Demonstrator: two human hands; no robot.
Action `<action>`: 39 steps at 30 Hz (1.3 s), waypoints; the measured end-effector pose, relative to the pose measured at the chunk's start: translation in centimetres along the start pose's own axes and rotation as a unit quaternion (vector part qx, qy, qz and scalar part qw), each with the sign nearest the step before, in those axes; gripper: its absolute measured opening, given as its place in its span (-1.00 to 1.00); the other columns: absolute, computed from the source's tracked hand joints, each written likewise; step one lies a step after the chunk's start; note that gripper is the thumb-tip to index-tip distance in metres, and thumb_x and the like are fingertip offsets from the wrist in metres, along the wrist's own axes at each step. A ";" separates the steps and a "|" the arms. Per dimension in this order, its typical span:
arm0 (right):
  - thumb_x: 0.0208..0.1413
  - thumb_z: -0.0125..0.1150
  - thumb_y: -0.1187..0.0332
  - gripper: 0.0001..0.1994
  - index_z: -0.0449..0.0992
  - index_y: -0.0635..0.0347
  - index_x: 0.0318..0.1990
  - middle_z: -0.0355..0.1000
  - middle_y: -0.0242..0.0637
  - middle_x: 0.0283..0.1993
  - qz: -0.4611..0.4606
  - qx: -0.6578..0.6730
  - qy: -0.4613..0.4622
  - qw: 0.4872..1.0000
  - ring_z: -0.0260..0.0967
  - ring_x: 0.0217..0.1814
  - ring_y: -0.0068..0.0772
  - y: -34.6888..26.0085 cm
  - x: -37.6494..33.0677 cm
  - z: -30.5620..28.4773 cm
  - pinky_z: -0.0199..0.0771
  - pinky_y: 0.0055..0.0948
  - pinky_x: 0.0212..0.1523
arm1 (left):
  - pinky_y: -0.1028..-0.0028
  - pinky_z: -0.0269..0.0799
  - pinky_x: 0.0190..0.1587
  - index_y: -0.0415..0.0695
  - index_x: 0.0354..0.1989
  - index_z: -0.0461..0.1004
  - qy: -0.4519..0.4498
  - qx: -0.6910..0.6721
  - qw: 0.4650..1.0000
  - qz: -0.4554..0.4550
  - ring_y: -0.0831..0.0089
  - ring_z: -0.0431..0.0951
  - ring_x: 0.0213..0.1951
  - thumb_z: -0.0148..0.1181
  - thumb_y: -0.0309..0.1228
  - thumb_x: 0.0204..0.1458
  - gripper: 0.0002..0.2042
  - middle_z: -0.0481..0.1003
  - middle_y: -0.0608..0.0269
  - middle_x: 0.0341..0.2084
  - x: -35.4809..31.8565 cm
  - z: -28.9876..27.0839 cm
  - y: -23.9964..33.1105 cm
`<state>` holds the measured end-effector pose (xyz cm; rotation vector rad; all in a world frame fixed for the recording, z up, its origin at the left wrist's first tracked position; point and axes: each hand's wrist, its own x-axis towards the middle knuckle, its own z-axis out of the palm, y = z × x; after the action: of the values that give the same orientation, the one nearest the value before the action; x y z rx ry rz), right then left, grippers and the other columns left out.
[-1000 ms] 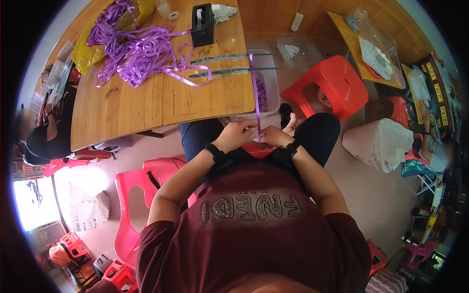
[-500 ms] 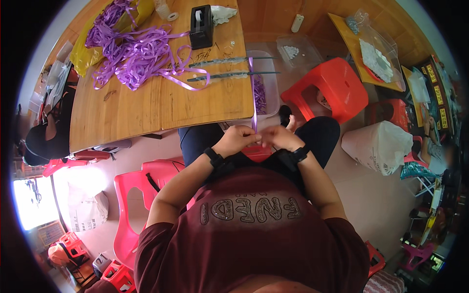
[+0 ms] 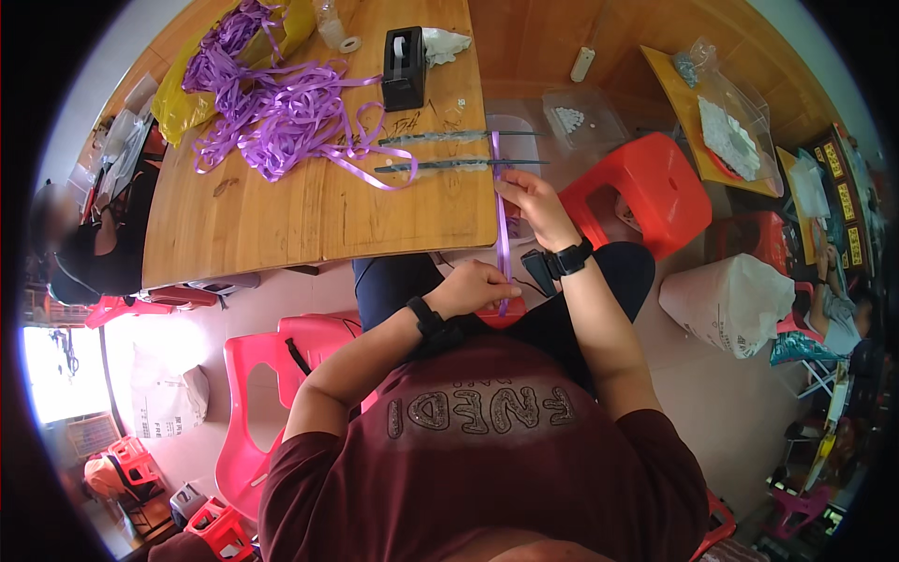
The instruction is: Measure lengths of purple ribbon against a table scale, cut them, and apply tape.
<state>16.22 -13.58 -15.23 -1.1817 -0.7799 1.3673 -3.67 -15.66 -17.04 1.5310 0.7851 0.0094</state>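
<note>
A narrow purple ribbon (image 3: 503, 239) runs from two thin dark rods (image 3: 449, 167) down toward my lap. The rods are taped to the tabletop and jut past its right edge. My left hand (image 3: 470, 288) pinches the ribbon's lower part, just in front of my belly. Higher up, near the rods, the fingers of my right hand (image 3: 534, 204) close on the same ribbon. A big tangle of purple ribbon (image 3: 290, 126) lies on the table, and one loop of it reaches the rods' left ends.
The wooden table (image 3: 262, 220) holds a black tape dispenser (image 3: 404, 70) and a yellow plastic bag (image 3: 183, 108). Beneath the rods sits a clear plastic bin (image 3: 524, 140). To the right stand a red stool (image 3: 646, 192) and a white sack (image 3: 726, 304). Other people sit at both sides.
My right hand has moved up and away from my left, toward the rods. The left hand has come down with the ribbon's lower part. The view has shifted slightly.
</note>
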 end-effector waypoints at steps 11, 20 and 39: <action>0.25 0.25 0.35 -0.77 0.52 0.28 -0.04 0.57 -0.35 -0.26 -0.021 0.029 0.024 0.999 0.51 -0.22 -0.60 -1.5 -1.1 0.3 0.46 -0.60 -0.17 | 0.34 0.49 -0.24 -0.18 -0.33 0.63 -0.025 0.196 0.959 0.205 0.24 0.59 -0.37 0.28 -0.17 0.11 -0.72 0.58 0.10 -0.46 -0.3 0.6 0.5; 0.14 0.37 0.37 -0.70 0.50 0.29 -0.04 0.56 -0.42 -0.30 -0.126 -0.069 0.082 0.986 0.43 -0.30 -0.70 0.8 -0.6 0.2 0.37 -0.69 -0.28 | 0.46 0.42 -0.39 -0.19 -0.43 0.63 -0.058 0.155 0.985 0.055 0.49 0.51 -0.53 0.24 -0.14 0.17 -0.66 0.53 0.27 -0.62 -1.0 -0.6 0.7; 0.23 0.27 0.28 -0.86 0.56 0.15 -0.24 0.53 -0.46 -0.30 -0.014 0.148 0.018 0.989 0.46 -0.30 -0.65 0.3 -0.4 1.3 0.45 -0.57 -0.26 | 0.53 0.41 -0.39 -0.20 -0.27 0.67 -0.264 -0.017 0.964 0.033 0.60 0.45 -0.53 0.18 -0.18 0.23 -0.69 0.63 0.33 -0.39 -2.1 -1.1 0.9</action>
<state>14.84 -13.83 -15.02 -0.9548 -0.5431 1.3797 -5.28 -15.62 -15.15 1.4347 0.3045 -0.3234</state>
